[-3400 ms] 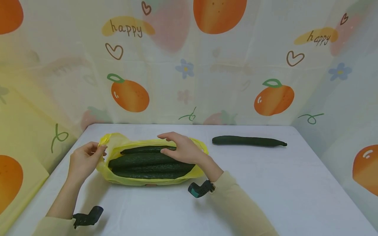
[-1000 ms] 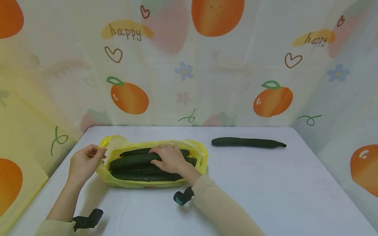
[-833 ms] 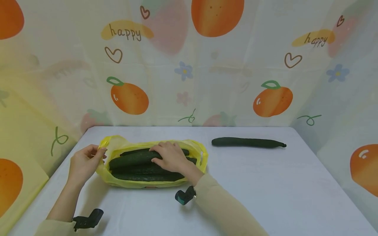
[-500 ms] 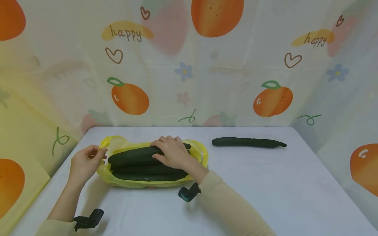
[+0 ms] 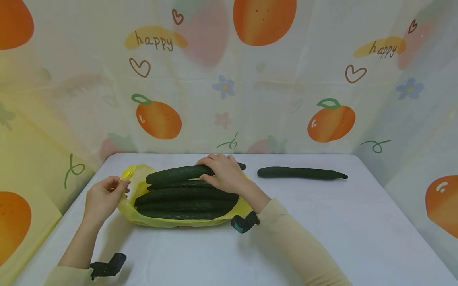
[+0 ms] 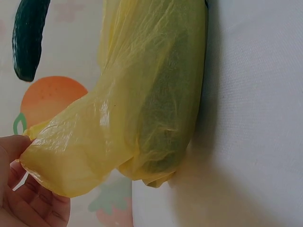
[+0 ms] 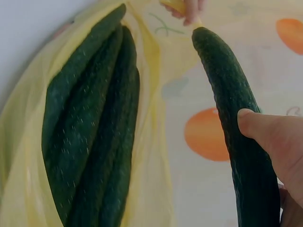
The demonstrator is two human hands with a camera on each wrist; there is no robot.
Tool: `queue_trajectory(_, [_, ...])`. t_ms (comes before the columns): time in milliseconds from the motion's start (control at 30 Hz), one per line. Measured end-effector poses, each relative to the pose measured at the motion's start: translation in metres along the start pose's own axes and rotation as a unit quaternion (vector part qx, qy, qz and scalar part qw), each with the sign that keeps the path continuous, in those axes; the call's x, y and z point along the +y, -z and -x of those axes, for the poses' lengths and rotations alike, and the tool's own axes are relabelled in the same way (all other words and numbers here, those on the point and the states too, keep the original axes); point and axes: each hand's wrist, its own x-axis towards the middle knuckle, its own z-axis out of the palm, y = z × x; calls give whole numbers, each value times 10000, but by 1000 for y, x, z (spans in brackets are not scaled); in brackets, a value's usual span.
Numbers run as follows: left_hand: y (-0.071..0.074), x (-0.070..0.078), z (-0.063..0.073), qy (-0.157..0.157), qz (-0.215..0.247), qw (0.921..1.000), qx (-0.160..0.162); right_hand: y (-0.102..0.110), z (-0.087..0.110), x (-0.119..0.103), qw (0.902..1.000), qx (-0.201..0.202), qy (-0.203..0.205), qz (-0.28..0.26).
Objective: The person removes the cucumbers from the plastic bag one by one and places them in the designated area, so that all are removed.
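Observation:
My right hand grips a long dark green cucumber around its middle, above the yellow plastic bag. In the right wrist view the thumb presses along the side of this cucumber, which is apart from the bag. Several more cucumbers lie side by side in the bag's wide mouth. At the bag's left end, my left hand pinches a handle between thumb and fingers and keeps it raised. The left wrist view shows the thin film stretching from those fingers to the bulging bag.
One cucumber lies alone on the white table, back right of the bag. A patterned curtain with oranges and hearts stands behind the table and along both sides. Each wrist carries a small black camera.
The right hand went down into the bag, took hold of a cucumber and has lifted it up and away toward the back right. The left hand has stayed at the bag's handle.

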Motion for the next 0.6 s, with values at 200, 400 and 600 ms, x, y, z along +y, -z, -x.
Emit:
queue_trajectory(200, [1,-2,1,42,48,10000,-35,8,4,14,9998,98,-92,-148])
queue_trajectory(400, [0,-5,2,62,66,10000,-25,18,12,32,9990,227,-60,-377])
queue_trajectory(600, [0,-7,2,55,69,10000,-4,21,23,59,9972,521,56,-524])
